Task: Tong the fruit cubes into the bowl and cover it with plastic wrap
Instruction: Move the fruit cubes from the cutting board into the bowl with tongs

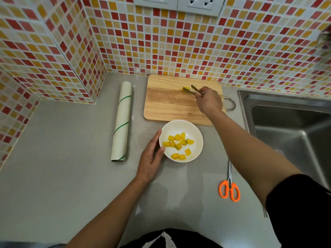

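A white bowl (pixel 189 126) stands on the grey counter and holds several yellow fruit cubes (pixel 177 143). My left hand (pixel 151 158) rests flat against the bowl's left side, fingers apart. Behind the bowl lies a wooden cutting board (pixel 166 104). My right hand (pixel 208 100) holds metal tongs (pixel 192 90) over the board's far part. The tong tips sit around one yellow fruit cube (pixel 185 88) there. A roll of plastic wrap (pixel 121 122) lies lengthwise on the counter, left of the board and bowl.
Orange-handled scissors (pixel 229 189) lie on the counter to the right of the bowl. A steel sink (pixel 290 126) fills the right side. Mosaic-tiled walls close off the back and left, with sockets (pixel 179 3) above.
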